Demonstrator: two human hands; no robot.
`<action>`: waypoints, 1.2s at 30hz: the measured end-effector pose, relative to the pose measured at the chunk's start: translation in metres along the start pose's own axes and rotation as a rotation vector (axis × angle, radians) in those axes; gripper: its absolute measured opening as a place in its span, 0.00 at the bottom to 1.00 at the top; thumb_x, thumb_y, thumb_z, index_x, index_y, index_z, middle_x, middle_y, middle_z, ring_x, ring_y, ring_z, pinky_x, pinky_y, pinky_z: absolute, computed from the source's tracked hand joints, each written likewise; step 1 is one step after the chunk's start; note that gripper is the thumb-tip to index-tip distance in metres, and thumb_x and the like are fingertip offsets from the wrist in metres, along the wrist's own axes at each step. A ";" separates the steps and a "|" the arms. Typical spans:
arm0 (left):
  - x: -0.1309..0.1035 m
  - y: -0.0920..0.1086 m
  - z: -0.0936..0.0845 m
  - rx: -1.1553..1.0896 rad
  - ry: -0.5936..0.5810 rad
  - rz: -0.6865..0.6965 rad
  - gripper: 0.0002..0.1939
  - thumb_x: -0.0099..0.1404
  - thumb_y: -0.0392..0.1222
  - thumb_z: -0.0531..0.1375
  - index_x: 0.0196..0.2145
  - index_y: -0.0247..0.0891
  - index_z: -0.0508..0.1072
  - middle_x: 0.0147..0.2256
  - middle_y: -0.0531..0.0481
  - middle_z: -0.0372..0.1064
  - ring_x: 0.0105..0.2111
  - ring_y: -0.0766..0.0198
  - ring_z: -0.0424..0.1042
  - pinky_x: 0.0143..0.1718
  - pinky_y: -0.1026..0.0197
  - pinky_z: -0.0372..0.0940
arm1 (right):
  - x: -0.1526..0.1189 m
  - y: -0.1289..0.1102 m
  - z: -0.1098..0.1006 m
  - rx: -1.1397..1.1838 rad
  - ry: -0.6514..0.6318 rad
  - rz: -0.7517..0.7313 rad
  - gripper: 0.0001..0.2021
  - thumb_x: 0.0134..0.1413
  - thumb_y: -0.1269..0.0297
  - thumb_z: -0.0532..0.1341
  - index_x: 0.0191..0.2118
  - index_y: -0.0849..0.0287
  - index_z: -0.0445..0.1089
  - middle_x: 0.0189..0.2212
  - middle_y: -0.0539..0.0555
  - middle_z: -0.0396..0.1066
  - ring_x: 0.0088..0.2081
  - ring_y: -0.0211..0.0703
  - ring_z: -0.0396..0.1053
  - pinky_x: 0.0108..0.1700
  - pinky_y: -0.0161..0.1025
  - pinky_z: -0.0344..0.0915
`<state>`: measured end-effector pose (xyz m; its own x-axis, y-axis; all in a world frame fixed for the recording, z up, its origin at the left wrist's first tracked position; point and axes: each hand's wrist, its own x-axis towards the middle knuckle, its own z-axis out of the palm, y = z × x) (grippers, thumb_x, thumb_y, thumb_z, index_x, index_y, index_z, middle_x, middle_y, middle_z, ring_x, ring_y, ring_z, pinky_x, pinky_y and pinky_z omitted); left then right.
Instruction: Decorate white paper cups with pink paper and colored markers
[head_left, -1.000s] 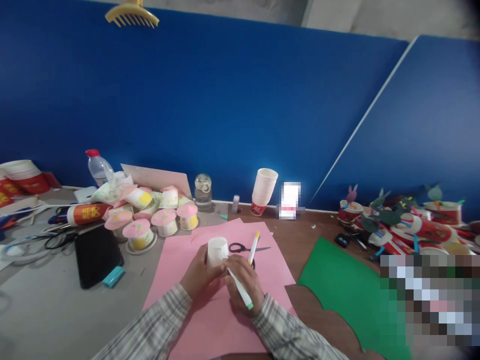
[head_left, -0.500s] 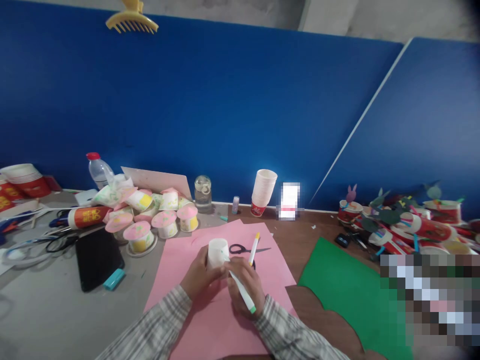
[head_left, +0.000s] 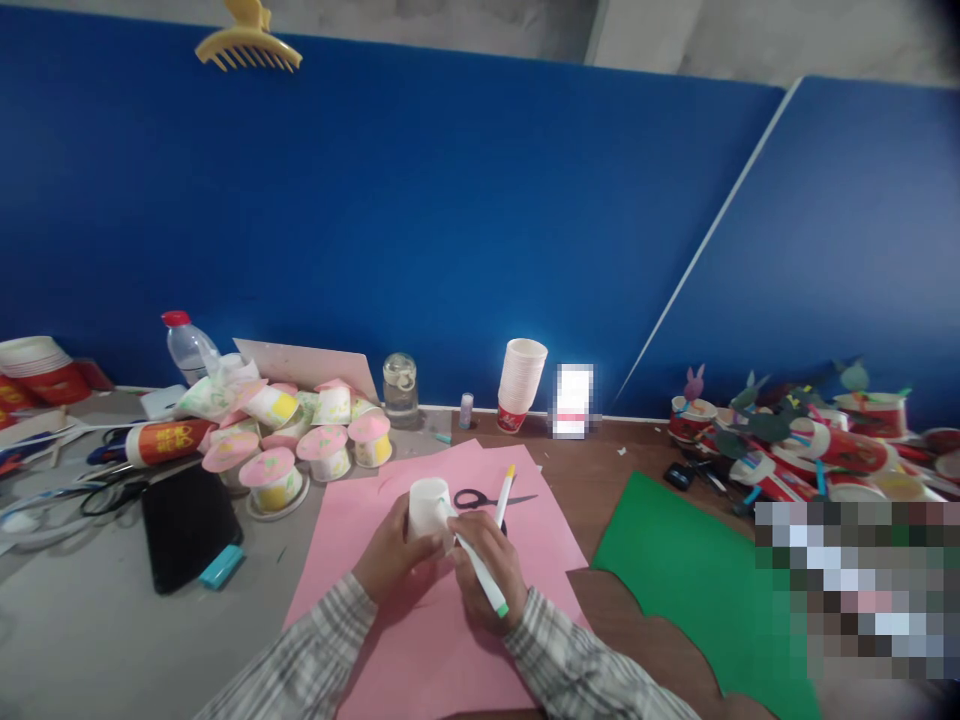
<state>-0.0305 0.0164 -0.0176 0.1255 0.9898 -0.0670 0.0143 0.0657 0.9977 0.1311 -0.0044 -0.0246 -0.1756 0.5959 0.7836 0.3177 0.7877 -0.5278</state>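
Right hand (head_left: 508, 570): fingers pinching a white marker (head_left: 486, 578) against a paper cup (head_left: 427, 512). Left hand (head_left: 388, 558): fingers curled around the cup, held above pink paper (head_left: 420, 660). Beyond: scissors (head_left: 519, 499), yellow-tipped marker (head_left: 505, 495). Right: green sheet (head_left: 667, 570) on desk (head_left: 581, 465).

1. Lower centre, you're holding one white cup (head_left: 427, 512) and one green-ended marker (head_left: 482, 573).
2. Also lower centre, one yellow-ended marker (head_left: 505, 492) and one pair of scissors (head_left: 489, 501) are lying before you.
3. Lower left, at least four pink-topped cups (head_left: 324, 452) are standing upright.
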 end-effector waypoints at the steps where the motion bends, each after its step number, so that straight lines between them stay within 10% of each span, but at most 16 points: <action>1: 0.000 0.001 0.000 -0.003 0.005 0.017 0.33 0.35 0.49 0.67 0.40 0.40 0.64 0.33 0.53 0.68 0.35 0.57 0.66 0.34 0.57 0.62 | 0.000 0.001 0.000 0.009 0.004 0.010 0.17 0.51 0.72 0.56 0.48 0.54 0.65 0.36 0.55 0.72 0.37 0.47 0.72 0.39 0.43 0.75; 36: -0.003 0.007 0.001 0.009 0.006 0.017 0.29 0.34 0.52 0.68 0.34 0.39 0.67 0.27 0.54 0.68 0.30 0.59 0.65 0.30 0.59 0.62 | 0.004 -0.011 -0.004 -0.064 -0.101 -0.107 0.17 0.51 0.71 0.57 0.49 0.56 0.65 0.35 0.55 0.73 0.38 0.48 0.71 0.42 0.48 0.72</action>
<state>-0.0295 0.0133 -0.0105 0.1197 0.9915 -0.0502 0.0209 0.0480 0.9986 0.1308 -0.0111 -0.0142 -0.3033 0.5240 0.7959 0.3505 0.8380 -0.4182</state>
